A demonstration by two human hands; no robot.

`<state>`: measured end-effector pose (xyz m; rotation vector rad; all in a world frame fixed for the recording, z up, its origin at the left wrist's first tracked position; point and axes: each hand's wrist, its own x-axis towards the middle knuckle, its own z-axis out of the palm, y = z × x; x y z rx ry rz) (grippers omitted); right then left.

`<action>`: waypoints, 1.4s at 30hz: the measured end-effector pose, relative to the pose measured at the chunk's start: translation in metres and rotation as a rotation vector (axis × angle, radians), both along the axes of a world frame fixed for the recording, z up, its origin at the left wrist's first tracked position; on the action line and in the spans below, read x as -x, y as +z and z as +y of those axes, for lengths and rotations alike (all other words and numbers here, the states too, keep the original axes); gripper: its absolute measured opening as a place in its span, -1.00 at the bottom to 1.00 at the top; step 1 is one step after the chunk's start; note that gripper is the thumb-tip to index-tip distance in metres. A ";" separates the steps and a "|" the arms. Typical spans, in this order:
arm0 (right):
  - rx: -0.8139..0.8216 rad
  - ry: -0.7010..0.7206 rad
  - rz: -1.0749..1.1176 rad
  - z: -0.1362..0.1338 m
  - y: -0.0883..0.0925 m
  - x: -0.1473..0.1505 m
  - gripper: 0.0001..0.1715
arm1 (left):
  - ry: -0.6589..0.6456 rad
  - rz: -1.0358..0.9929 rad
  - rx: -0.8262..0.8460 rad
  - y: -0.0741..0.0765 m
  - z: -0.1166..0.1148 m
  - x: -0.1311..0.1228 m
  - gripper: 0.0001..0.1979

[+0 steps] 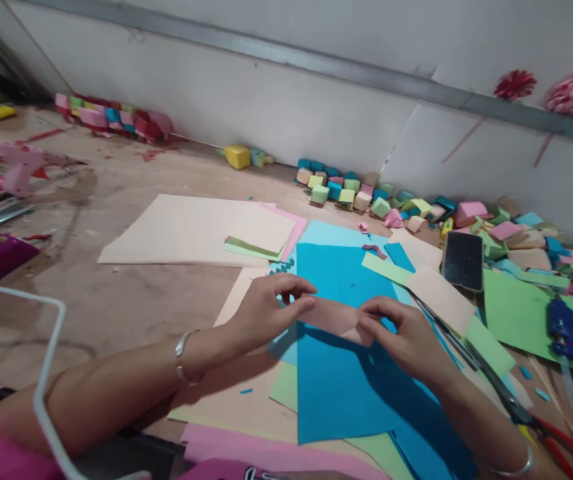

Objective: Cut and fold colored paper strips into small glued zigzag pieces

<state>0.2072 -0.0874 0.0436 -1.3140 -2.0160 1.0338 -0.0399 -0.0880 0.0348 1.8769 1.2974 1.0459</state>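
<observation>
Between my hands, above a blue sheet (336, 400), a small pale pink strip of paper (334, 319) is stretched out. My left hand (274, 303) pinches its left end between thumb and fingers. At the other end, my right hand (399, 330) is closed on the strip, which looks folded there. Under the blue sheet lie cream, green and pink sheets. Scissors with red handles (521, 410) lie beside my right forearm, their blades pointing toward the cut paper pieces (441, 297).
Folded paper pieces (334, 190) line the wall. A phone (463, 260) and a blue glue gun (566, 327) are at the right. A pink glue gun (21, 163) lies far left. A white cable (49, 347) crosses above my left forearm.
</observation>
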 end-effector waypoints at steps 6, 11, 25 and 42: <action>0.052 -0.051 -0.020 0.001 -0.002 -0.002 -0.87 | 0.011 -0.069 0.146 -0.005 0.004 0.000 -0.90; 0.050 -0.070 -0.053 0.004 -0.005 -0.004 -0.80 | 0.006 -0.096 0.223 -0.011 0.005 -0.001 -0.91; -0.003 0.003 -0.294 0.011 -0.017 -0.011 -0.83 | -0.030 -0.014 0.248 -0.027 0.005 -0.004 -0.79; -0.093 0.034 -0.546 0.015 -0.027 -0.013 -0.87 | -0.259 0.301 -0.151 -0.037 0.001 -0.012 -0.76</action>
